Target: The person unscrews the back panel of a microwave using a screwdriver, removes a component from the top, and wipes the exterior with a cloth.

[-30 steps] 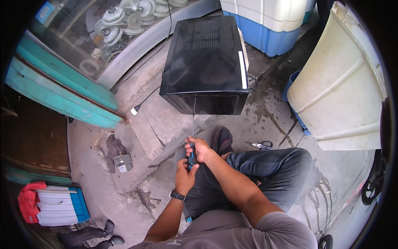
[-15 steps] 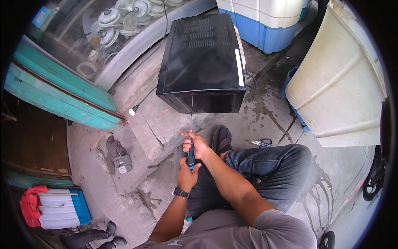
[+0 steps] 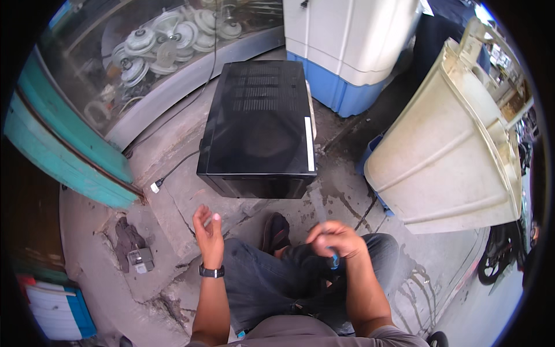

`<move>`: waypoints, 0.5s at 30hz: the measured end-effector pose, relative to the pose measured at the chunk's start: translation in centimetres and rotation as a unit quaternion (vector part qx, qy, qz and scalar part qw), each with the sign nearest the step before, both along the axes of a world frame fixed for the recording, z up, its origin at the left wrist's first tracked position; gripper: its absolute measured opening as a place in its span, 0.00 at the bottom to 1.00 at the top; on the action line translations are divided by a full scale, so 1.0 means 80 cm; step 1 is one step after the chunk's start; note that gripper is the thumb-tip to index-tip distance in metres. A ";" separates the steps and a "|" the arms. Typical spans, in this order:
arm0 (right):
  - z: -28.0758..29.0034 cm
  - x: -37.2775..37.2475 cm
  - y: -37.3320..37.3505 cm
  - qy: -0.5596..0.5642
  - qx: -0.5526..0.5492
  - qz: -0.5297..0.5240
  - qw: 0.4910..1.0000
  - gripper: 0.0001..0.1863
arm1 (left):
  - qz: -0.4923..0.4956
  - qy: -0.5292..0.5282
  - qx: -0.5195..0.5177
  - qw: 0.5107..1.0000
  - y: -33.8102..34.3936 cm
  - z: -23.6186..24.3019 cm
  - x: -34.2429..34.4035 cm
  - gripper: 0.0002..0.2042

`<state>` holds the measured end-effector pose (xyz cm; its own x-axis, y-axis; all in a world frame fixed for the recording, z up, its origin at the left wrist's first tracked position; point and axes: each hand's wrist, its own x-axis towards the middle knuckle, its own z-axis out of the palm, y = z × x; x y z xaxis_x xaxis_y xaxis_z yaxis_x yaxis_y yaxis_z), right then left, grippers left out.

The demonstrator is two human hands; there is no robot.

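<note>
A black boxy appliance (image 3: 254,139), like a microwave oven, stands on the concrete in front of me, vent slots on its top and a white strip along its right edge. My right hand (image 3: 341,238) is closed around a screwdriver (image 3: 333,259); its blue and black handle end shows below the fist, and the shaft is smeared by motion, pointing up. It is apart from the appliance, off its near right corner. My left hand (image 3: 209,228) is empty, fingers apart, near the appliance's left front corner and not touching it.
A power cord with a plug (image 3: 155,186) lies left of the appliance. A dark cloth (image 3: 128,240) and a small grey box (image 3: 140,260) rest on the ground. Large cream tub (image 3: 439,144) at right, white and blue tub (image 3: 347,87) behind, teal post (image 3: 87,156) at left.
My hands have separated: the left let go of the screwdriver and moved left, while the right carried it right, away from the appliance. The view has shifted, showing the appliance lower and further left.
</note>
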<state>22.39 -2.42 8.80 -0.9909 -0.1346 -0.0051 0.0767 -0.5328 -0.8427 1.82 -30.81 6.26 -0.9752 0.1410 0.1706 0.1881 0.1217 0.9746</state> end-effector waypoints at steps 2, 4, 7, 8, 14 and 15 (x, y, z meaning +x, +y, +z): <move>0.019 -0.034 0.048 0.045 -0.091 -0.224 0.969 0.22 | 0.043 0.094 -0.009 0.995 0.027 0.014 -0.023 0.32; 0.008 -0.098 0.101 -0.112 0.084 -0.486 0.862 0.28 | 0.049 0.158 0.001 0.986 0.069 0.024 -0.055 0.35; -0.079 -0.168 0.139 -0.294 0.127 -0.436 0.841 0.28 | 0.032 0.112 0.065 0.991 0.098 0.002 -0.107 0.35; -0.094 -0.174 0.132 -0.333 0.151 -0.376 0.851 0.26 | 0.052 0.115 0.001 0.992 0.100 0.010 -0.104 0.35; -0.169 -0.196 0.110 -0.311 -0.012 -0.264 0.913 0.17 | 0.110 0.105 0.073 0.986 0.116 0.018 -0.109 0.31; -0.166 -0.199 0.101 -0.322 -0.011 -0.253 0.912 0.17 | 0.116 0.099 0.075 0.985 0.111 0.012 -0.115 0.31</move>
